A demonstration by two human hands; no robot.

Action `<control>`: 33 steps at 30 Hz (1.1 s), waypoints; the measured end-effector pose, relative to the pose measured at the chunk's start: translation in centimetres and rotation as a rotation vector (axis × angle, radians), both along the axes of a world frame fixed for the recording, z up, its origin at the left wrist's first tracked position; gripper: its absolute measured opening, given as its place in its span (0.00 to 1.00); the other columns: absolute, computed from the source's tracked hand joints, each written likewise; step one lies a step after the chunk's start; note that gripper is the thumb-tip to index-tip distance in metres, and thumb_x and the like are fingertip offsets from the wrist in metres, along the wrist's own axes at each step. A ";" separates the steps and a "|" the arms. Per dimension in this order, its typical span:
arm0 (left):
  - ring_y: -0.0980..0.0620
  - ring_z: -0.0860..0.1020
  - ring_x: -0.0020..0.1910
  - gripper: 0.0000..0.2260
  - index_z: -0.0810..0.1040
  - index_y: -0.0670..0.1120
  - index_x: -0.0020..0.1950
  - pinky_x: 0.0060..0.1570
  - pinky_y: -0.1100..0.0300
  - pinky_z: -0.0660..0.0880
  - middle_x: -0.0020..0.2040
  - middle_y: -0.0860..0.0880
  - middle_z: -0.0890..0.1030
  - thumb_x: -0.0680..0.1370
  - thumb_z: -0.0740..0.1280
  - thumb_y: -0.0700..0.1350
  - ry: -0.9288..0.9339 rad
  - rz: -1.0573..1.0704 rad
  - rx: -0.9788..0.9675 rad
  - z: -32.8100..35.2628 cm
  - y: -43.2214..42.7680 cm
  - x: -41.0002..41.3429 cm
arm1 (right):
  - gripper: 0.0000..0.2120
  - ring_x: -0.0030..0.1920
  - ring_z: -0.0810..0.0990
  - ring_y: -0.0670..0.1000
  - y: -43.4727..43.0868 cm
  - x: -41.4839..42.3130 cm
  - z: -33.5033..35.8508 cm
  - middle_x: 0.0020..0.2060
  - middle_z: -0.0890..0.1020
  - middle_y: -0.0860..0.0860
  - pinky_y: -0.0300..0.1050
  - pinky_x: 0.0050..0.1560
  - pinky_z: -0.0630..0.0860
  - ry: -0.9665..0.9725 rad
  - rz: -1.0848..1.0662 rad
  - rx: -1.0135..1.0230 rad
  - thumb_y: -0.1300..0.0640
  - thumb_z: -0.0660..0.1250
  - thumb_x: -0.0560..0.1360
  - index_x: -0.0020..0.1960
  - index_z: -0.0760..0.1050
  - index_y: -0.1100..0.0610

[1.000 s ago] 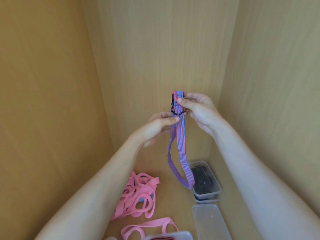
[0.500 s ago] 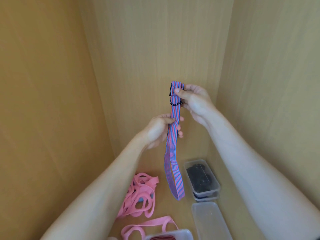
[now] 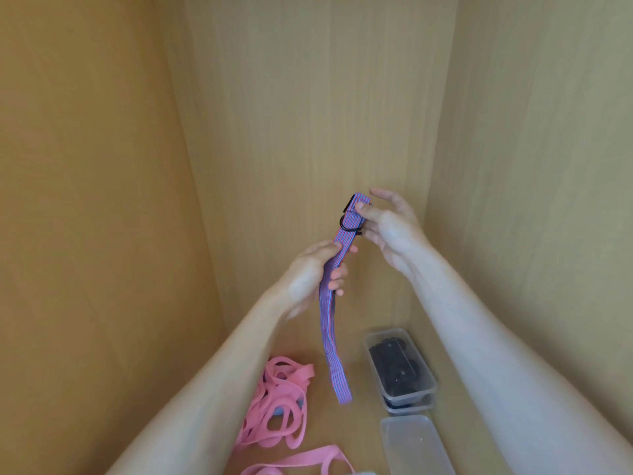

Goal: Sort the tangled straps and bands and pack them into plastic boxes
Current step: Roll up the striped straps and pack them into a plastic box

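I see three wood panels [image 3: 308,114] closing in the work area on the left, back and right, with a wood floor [image 3: 363,423] of the same tone below. Both bare forearms reach in from the bottom edge. On the floor at lower left lies a loose heap of pink bands [image 3: 274,402], loops overlapping. A separate pink band [image 3: 301,462] lies nearer the bottom edge, partly cut off by it. The task item in hand is a blue-and-red striped strap [image 3: 329,323], held up in the air in front of the back panel. It hangs doubled, and its lower fold is clear of the floor, between the bands and the box in this view. At lower right a clear plastic box [image 3: 409,395] stands against the right panel and holds dark items [image 3: 394,365] that I cannot identify. It sits stacked on a second box [image 3: 409,409]. Just in front of it lies a clear piece [image 3: 414,447] — lid or shallow box, I cannot tell which. The left hand [image 3: 306,277] grips the strap at mid-length, with the thumb on the near face and the fingers curled round behind. The right hand [image 3: 390,231] pinches the strap's top end under its thumb, with the forefinger lifted straight and clear above. Black rings [image 3: 347,228] sit on the strap between the two hands — just below the right thumb.
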State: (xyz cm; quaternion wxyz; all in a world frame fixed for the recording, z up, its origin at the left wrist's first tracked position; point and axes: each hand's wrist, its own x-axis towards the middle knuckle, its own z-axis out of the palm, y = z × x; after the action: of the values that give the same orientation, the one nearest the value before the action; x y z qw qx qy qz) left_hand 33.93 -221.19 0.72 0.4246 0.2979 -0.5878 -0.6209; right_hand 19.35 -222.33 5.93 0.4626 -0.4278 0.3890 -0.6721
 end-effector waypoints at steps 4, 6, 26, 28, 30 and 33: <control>0.56 0.61 0.20 0.16 0.76 0.43 0.62 0.26 0.62 0.71 0.25 0.53 0.62 0.85 0.57 0.53 -0.054 0.028 -0.032 -0.6 -0.4 0.3 | 0.12 0.39 0.82 0.51 0.0 -0.4 -1.2 0.43 0.83 0.56 0.41 0.40 0.78 0.040 0.033 0.083 0.67 0.68 0.78 0.60 0.73 0.59; 0.55 0.63 0.20 0.16 0.76 0.41 0.62 0.26 0.61 0.73 0.24 0.52 0.63 0.85 0.58 0.51 -0.073 0.051 -0.055 -1.0 -0.6 0.4 | 0.10 0.38 0.82 0.51 0.1 -0.6 -1.6 0.43 0.83 0.56 0.40 0.37 0.77 0.033 0.041 0.105 0.67 0.69 0.77 0.56 0.74 0.59; 0.52 0.71 0.30 0.08 0.74 0.39 0.48 0.40 0.56 0.71 0.32 0.47 0.74 0.80 0.56 0.31 -0.051 0.035 -0.043 1.0 -1.2 2.7 | 0.09 0.32 0.80 0.53 4.3 -1.9 -4.7 0.35 0.80 0.55 0.45 0.36 0.80 0.040 0.475 0.244 0.59 0.70 0.70 0.47 0.80 0.63; 0.50 0.74 0.31 0.08 0.73 0.42 0.50 0.42 0.55 0.74 0.33 0.46 0.78 0.81 0.60 0.31 0.043 0.118 -0.047 0.6 -1.2 2.6 | 0.09 0.31 0.80 0.52 4.5 -1.6 -4.8 0.33 0.81 0.55 0.44 0.36 0.81 -0.006 0.450 0.227 0.60 0.69 0.70 0.47 0.81 0.63; 0.49 0.78 0.34 0.07 0.73 0.43 0.48 0.44 0.54 0.75 0.37 0.44 0.81 0.82 0.60 0.33 0.091 0.140 -0.070 0.3 -1.1 2.4 | 0.11 0.32 0.81 0.52 4.6 -1.1 -4.7 0.33 0.81 0.54 0.44 0.37 0.81 -0.054 0.421 0.219 0.60 0.69 0.70 0.50 0.79 0.64; 0.48 0.83 0.42 0.02 0.74 0.44 0.50 0.48 0.57 0.76 0.44 0.43 0.84 0.80 0.64 0.38 0.103 0.106 -0.106 -0.1 -0.6 2.4 | 0.08 0.33 0.82 0.52 4.7 -0.5 -4.4 0.36 0.83 0.55 0.43 0.37 0.80 -0.105 0.360 0.205 0.62 0.68 0.76 0.53 0.78 0.64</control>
State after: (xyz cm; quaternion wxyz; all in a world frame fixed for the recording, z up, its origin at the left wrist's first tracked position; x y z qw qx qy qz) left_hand 36.34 -221.78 0.63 0.5018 0.2733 -0.5806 -0.5800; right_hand 18.90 -217.67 1.51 0.6360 -0.4056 0.3480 -0.5567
